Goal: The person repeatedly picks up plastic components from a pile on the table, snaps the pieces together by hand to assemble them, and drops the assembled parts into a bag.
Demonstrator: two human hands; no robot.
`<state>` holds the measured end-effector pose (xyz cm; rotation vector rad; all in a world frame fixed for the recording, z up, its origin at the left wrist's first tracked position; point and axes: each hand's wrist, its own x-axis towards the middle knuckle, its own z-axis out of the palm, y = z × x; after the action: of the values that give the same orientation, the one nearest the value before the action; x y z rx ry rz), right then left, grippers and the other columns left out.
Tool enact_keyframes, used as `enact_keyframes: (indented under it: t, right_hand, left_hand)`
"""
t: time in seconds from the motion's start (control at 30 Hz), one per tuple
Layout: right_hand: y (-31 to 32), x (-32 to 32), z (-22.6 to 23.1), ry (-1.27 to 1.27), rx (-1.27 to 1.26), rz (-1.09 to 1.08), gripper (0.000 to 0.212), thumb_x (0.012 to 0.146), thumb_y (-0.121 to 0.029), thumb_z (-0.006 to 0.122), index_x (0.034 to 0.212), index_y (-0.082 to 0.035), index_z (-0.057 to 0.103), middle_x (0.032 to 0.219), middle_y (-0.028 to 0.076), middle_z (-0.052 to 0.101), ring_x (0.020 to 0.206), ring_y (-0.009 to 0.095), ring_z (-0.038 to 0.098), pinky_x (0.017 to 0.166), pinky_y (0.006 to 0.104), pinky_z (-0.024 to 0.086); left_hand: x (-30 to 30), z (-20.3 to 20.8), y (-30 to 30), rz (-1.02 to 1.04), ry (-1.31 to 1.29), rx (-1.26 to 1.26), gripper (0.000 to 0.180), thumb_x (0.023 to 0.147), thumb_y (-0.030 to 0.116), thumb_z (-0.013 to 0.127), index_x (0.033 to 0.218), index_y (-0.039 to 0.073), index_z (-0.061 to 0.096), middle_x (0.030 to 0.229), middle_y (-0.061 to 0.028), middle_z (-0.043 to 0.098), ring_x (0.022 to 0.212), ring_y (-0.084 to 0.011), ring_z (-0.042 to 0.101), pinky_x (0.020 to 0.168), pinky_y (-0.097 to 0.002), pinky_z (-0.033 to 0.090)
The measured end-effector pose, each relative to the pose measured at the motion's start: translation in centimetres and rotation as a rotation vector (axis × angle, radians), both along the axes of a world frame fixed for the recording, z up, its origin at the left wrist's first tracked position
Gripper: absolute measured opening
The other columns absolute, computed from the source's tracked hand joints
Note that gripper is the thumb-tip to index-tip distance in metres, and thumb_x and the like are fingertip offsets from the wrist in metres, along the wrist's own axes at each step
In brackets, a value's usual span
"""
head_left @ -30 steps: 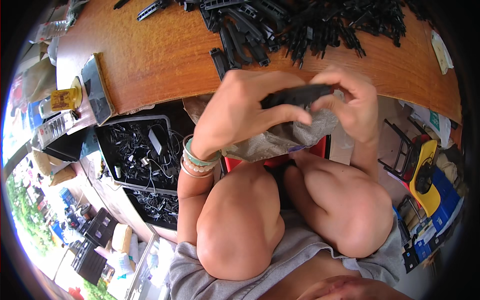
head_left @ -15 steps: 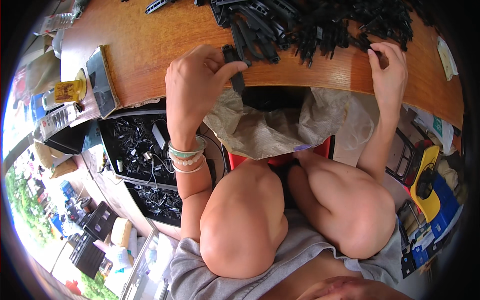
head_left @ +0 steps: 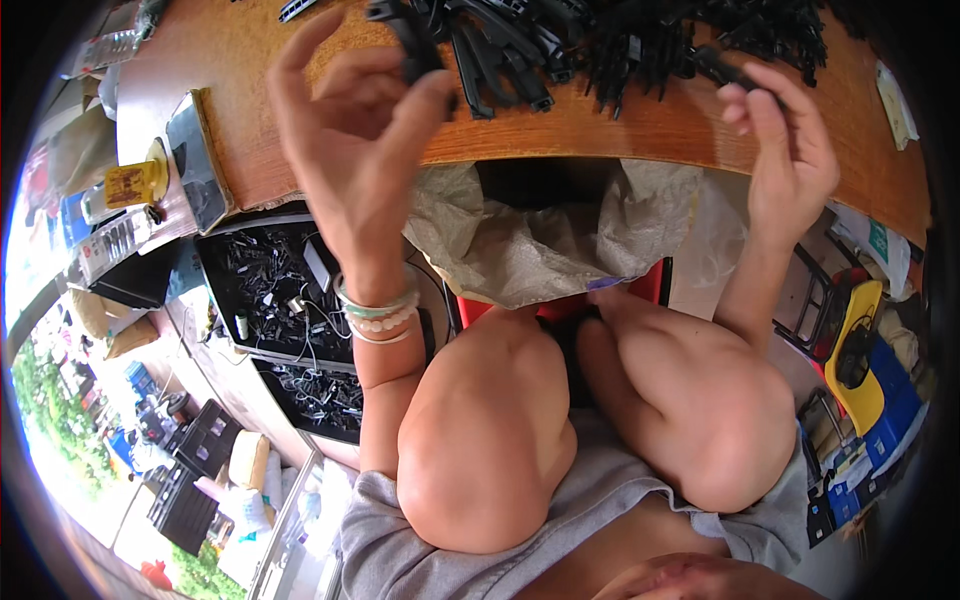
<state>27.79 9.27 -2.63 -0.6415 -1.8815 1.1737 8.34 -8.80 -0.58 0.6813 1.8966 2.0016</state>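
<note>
My left hand (head_left: 350,150), with bracelets at the wrist, is raised over the wooden table. Its thumb and fingers hold a long black plastic part (head_left: 412,42), slightly blurred. To the right of that part lies a heap of long black plastic pieces (head_left: 497,60). On the other side, my right hand (head_left: 790,150) pinches a small dark plastic piece (head_left: 722,70) between thumb and fingers. That piece is beside a second heap of smaller black pieces (head_left: 640,70), and its end by the fingers is partly hidden.
A greyish woven sack (head_left: 530,260) hangs open below the edge of the table (head_left: 280,130), above my knees. Black trays (head_left: 270,350) of small parts and cables stand at left. A dark flat device (head_left: 197,160) lies on the table's left side; a yellow stool-like object (head_left: 858,360) stands at right.
My left hand has lifted the long black part from the table edge and moved it up and left. My right hand has drawn slightly back and right, now showing its small piece.
</note>
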Motion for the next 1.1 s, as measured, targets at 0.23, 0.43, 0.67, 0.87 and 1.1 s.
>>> enact_keyframes:
  t: [0.23, 0.43, 0.67, 0.87, 1.1]
  right_hand:
    - [-3.0, -1.1, 1.5, -0.006, -0.259, 0.528, 0.016, 0.08, 0.003, 0.069, 0.095, 0.005, 0.065, 0.086, 0.01, 0.069, 0.079, 0.016, 0.066, 0.069, 0.0257, 0.053]
    - [-2.9, -1.5, 1.1, -0.058, 0.074, 0.448, 0.017, 0.072, 0.006, 0.072, 0.088, 0.003, 0.067, 0.083, 0.012, 0.068, 0.074, 0.019, 0.065, 0.066, 0.0273, 0.051]
    - [-4.0, -1.2, 1.0, -0.06, 0.013, 0.304, 0.015, 0.073, 0.005, 0.073, 0.086, 0.001, 0.068, 0.079, 0.01, 0.068, 0.069, 0.018, 0.064, 0.063, 0.026, 0.049]
    - [-4.1, -1.9, 0.8, -0.036, 0.026, 0.161, 0.029, 0.073, -0.005, 0.076, 0.1, -0.001, 0.066, 0.093, 0.009, 0.064, 0.075, 0.017, 0.063, 0.065, 0.0257, 0.05]
    - [-3.6, -1.0, 0.3, -0.1, 0.076, 0.317, 0.028, 0.076, -0.003, 0.072, 0.1, 0.005, 0.061, 0.091, 0.01, 0.061, 0.079, 0.015, 0.052, 0.07, 0.0259, 0.041]
  left_hand:
    - [4.1, -1.2, 2.7, -0.456, -0.399, 0.098, 0.008, 0.085, -0.008, 0.058, 0.09, -0.004, 0.052, 0.109, -0.0205, 0.062, 0.093, -0.0258, 0.066, 0.084, -0.0337, 0.055]
    - [4.3, -1.1, 2.8, -0.435, -0.427, -0.078, 0.02, 0.083, 0.004, 0.068, 0.098, -0.008, 0.061, 0.108, -0.0138, 0.063, 0.085, -0.0152, 0.065, 0.073, -0.024, 0.052]
    - [3.9, -1.0, 1.7, -0.664, 0.24, -0.157, 0.047, 0.079, 0.004, 0.067, 0.123, -0.002, 0.052, 0.098, -0.0227, 0.063, 0.086, -0.04, 0.062, 0.074, -0.0357, 0.052]
    - [4.1, -0.8, 1.4, -0.605, 0.367, -0.206, 0.035, 0.079, 0.004, 0.067, 0.112, -0.002, 0.054, 0.084, -0.0204, 0.062, 0.073, -0.0394, 0.06, 0.06, -0.0417, 0.048]
    - [4.2, -0.8, 1.5, -0.61, 0.434, -0.157, 0.031, 0.079, 0.005, 0.067, 0.108, 0.001, 0.057, 0.081, -0.0168, 0.061, 0.067, -0.0361, 0.06, 0.054, -0.0396, 0.046]
